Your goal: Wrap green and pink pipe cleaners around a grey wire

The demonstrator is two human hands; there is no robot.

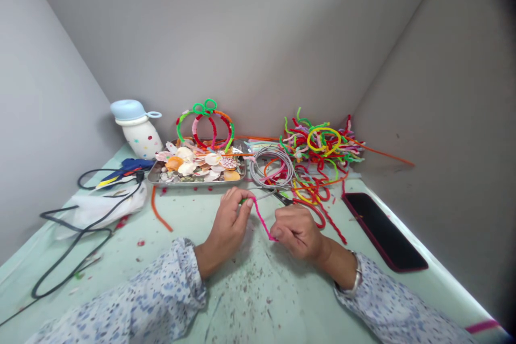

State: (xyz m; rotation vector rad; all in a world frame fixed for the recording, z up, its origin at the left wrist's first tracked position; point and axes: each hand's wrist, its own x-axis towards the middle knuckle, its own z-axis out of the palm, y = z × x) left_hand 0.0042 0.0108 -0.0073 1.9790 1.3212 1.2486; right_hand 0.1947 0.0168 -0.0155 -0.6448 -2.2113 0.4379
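A bright pink pipe cleaner (262, 219) stretches slantwise between my two hands, above the middle of the table. My left hand (229, 220) pinches its upper end between thumb and fingers, where a bit of green and a grey wire (266, 193) also show. The lower end sits in the closed fingers of my right hand (298, 231), which hide its tip. Just behind my right hand lie red-handled scissors (310, 207), partly covered. A coil of grey wire (272, 167) rests beyond my hands.
A metal tray (193, 185) of shells stands at the back, with pipe-cleaner rings (205, 123) above it. Right of it is a heap of colourful pipe cleaners (322, 142). A phone (385, 231) lies right; a bottle (139, 131), glue gun (129, 169) and black cable (72, 226) are left.
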